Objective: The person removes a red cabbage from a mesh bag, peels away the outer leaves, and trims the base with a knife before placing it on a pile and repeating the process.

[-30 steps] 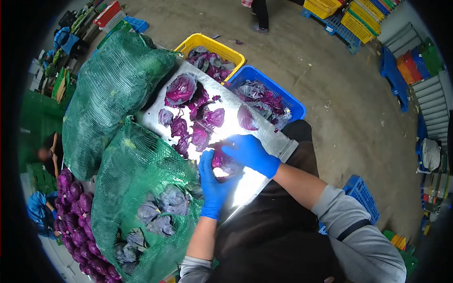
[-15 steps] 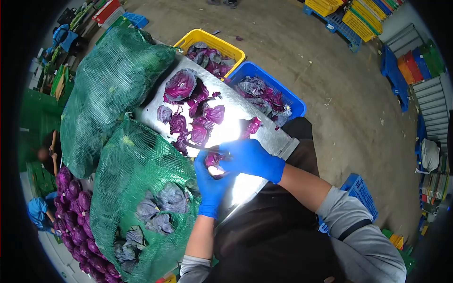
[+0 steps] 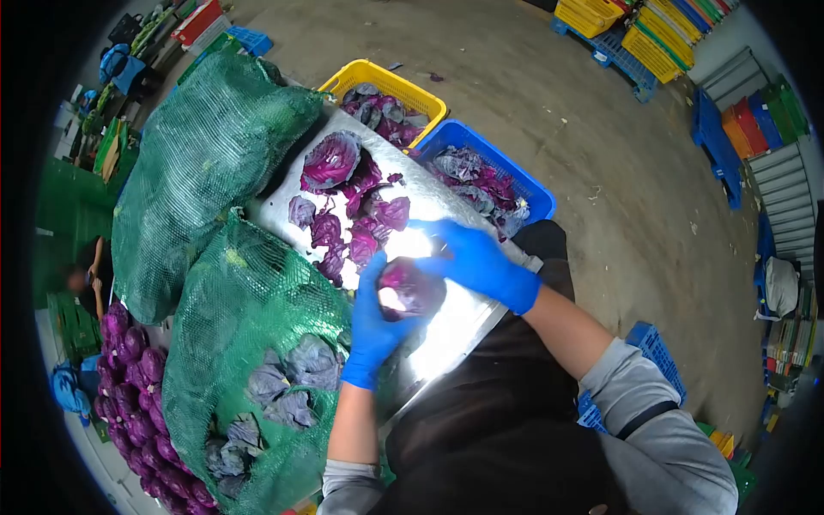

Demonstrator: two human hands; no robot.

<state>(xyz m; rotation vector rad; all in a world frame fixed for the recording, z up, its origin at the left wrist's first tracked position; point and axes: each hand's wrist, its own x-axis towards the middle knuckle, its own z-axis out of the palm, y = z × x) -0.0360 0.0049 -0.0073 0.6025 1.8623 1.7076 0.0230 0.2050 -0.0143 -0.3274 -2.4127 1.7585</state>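
In the head view, a red cabbage (image 3: 415, 290) sits over the bright metal table (image 3: 455, 330). My left hand (image 3: 374, 322), in a blue glove, is closed around the cabbage's left and lower side. My right hand (image 3: 481, 262), also gloved in blue, is at the cabbage's upper right, close to or touching it. Motion smears its fingers, so whatever they hold is hidden. Loose purple cabbage leaves (image 3: 326, 230) lie on the table beyond my hands, with a large cupped leaf piece (image 3: 331, 160) at the far end.
A yellow crate (image 3: 384, 71) and a blue crate (image 3: 536, 193) of leaves stand beyond the table. Green mesh sacks (image 3: 210, 146) lie at the left, one with outer leaves (image 3: 313, 360) on it. Red cabbages (image 3: 142, 403) are piled at lower left. A person's arm (image 3: 99, 270) shows at far left.
My right hand has moved up and right, exposing more of the cabbage. A thin dark strip, like a blade, showed beside the hands earlier and is now out of sight.
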